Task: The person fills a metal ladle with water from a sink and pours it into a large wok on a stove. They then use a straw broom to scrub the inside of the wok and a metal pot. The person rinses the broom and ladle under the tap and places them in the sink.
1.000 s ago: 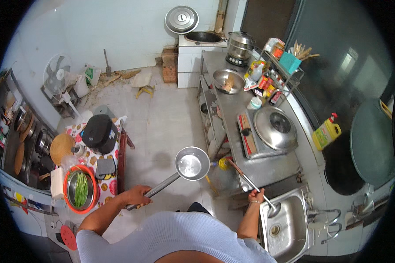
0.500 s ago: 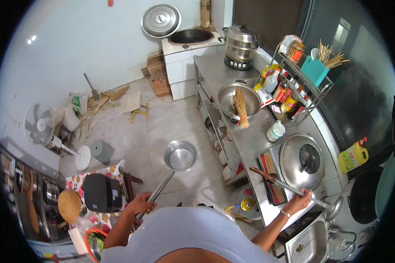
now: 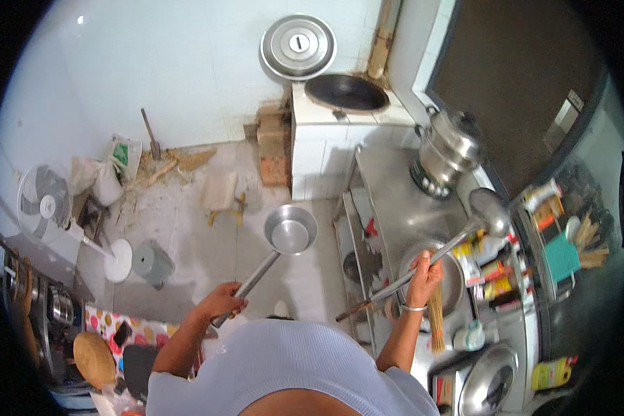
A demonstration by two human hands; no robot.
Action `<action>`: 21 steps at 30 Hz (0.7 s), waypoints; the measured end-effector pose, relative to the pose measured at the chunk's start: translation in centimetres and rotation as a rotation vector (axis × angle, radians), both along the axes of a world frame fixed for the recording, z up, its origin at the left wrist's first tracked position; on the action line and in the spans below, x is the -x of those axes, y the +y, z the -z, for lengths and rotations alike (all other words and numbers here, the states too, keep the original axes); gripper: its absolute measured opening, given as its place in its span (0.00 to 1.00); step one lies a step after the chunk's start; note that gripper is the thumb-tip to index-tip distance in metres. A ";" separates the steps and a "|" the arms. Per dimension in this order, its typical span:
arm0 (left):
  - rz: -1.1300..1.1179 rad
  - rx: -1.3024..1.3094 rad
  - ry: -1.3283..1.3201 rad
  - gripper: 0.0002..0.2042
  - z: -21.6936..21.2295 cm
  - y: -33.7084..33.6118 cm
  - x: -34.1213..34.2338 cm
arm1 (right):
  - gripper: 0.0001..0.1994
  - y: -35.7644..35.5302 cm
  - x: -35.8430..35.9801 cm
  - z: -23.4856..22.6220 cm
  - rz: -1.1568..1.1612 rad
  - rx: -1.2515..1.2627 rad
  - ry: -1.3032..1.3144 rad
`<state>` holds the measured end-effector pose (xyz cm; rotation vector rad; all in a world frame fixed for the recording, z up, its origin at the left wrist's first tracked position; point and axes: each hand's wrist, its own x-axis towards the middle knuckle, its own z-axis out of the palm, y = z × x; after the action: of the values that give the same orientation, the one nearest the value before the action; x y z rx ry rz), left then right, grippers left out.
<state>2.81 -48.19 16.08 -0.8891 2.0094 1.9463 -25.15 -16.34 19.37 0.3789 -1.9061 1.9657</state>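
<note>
While the left hand (image 3: 223, 302) is wrapped tight on the saucepan (image 3: 290, 231) handle at 12 o'clock over the floor, the ladle (image 3: 489, 211), gripped by the right hand (image 3: 424, 271), is best kept level above the steel counter (image 3: 395, 201).

The small pan (image 3: 290, 233) in the left hand (image 3: 223, 302) is shiny metal. The big ladle (image 3: 489, 211) in the right hand (image 3: 423, 270) is smooth grey metal with a wooden end. The counter (image 3: 395, 201) is shiny steel. The floor (image 3: 187, 229) looks rough and dusty.
</note>
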 end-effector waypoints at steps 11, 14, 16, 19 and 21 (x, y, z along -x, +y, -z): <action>0.060 -0.149 0.062 0.05 -2.1 -20.6 27.1 | 0.10 -21.3 28.6 4.0 -0.185 -0.378 -0.131; 0.007 -0.179 0.076 0.05 -3.0 -24.5 36.0 | 0.10 -26.9 38.8 7.1 -0.225 -0.472 0.005; 0.034 -0.160 0.097 0.04 -2.2 -27.3 41.2 | 0.09 -31.2 45.4 8.5 -0.276 -0.524 0.019; 0.038 -0.149 0.123 0.04 -3.9 -31.1 49.2 | 0.10 -38.3 55.6 9.7 -0.492 -0.349 -0.385; 0.048 -0.067 0.082 0.04 -5.7 -33.0 54.4 | 0.09 -42.5 61.9 10.3 -0.557 -0.302 -0.520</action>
<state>-51.63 -81.23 21.82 -0.7498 1.9768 2.0426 -87.02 -58.83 9.10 0.5747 -2.6753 2.2793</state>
